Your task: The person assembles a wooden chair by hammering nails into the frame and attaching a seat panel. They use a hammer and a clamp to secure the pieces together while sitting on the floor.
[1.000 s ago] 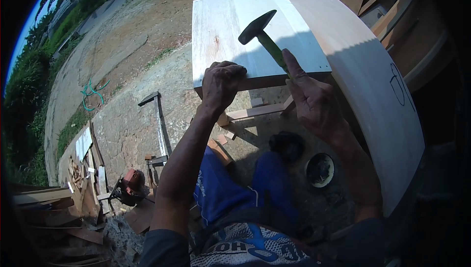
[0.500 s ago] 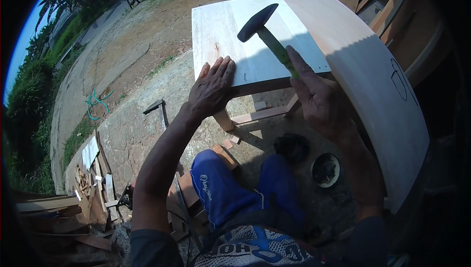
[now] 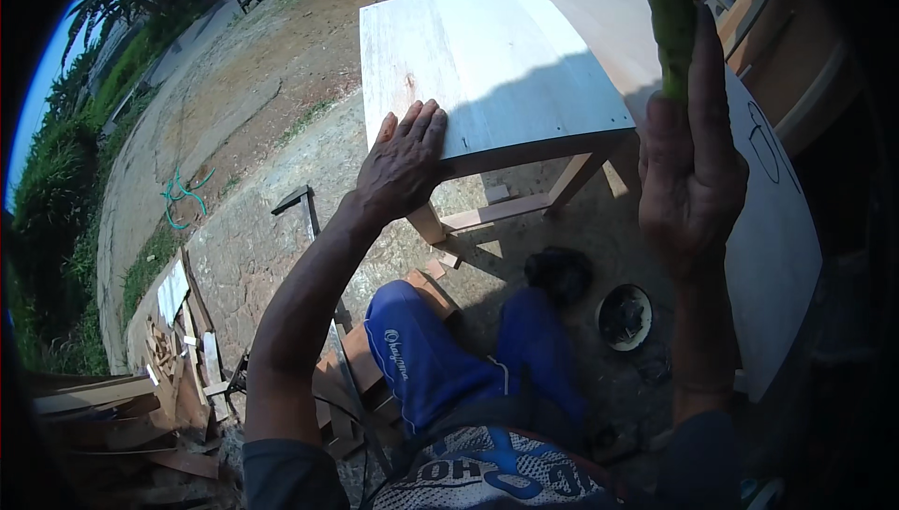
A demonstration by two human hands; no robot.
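A pale wooden panel [image 3: 487, 56] lies on top of a wooden frame [image 3: 501, 214] with legs, in front of me. My left hand [image 3: 403, 152] rests flat on the panel's near left corner, fingers stretched out and holding nothing. Close to its fingertips, a small nail [image 3: 465, 143] shows near the panel's front edge; other nail spots dot that edge. My right hand [image 3: 693, 182] is raised at the right, closed round the green handle of a hammer [image 3: 670, 23]. The hammer's head is beyond the top of the picture.
A larger curved board [image 3: 773, 257] with a drawn mark stands at the right. On the ground are a nail bowl [image 3: 625, 318], a dark bundle [image 3: 559, 276] and a metal clamp or square [image 3: 298, 201]. Wood scraps [image 3: 173, 369] pile up at the lower left.
My right hand has lifted the hammer up and to the right, away from above the panel. My left hand stays on the same corner.
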